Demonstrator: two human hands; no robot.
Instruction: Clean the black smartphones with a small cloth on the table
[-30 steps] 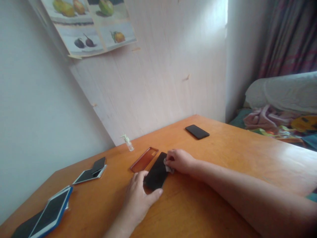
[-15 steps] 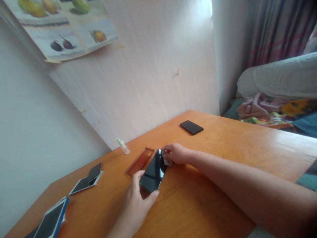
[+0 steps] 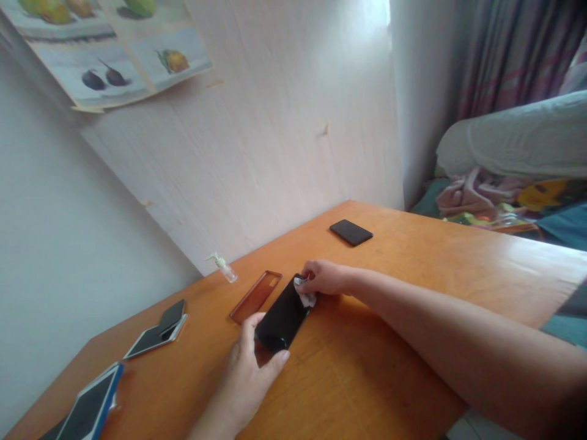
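Note:
A black smartphone [image 3: 280, 319] is held tilted above the wooden table, its dark face towards me. My left hand [image 3: 250, 366] grips its near end between thumb and fingers. At the far right corner of the phone, my right hand [image 3: 323, 278] is closed on a crumpled white tissue [image 3: 306, 296], pressed against the glass. Just left of the phone lies a clear reddish-brown phone case [image 3: 257, 297], flat on the table. Behind the case stands a small clear pump bottle [image 3: 225, 269] with a pale nozzle.
On the wooden table [image 3: 367, 379], another black phone [image 3: 351, 232] lies near the back edge. Several devices rest at the left, among them a blue-edged tablet [image 3: 89, 403] and a white-edged tablet [image 3: 149, 341] with a dark phone [image 3: 172, 313] on it. A wall stands behind.
The right hand has shifted the tissue slightly onto the phone's face at its far corner. The phone's tilt has changed, so the bright reflection is mostly gone. The view has moved slightly.

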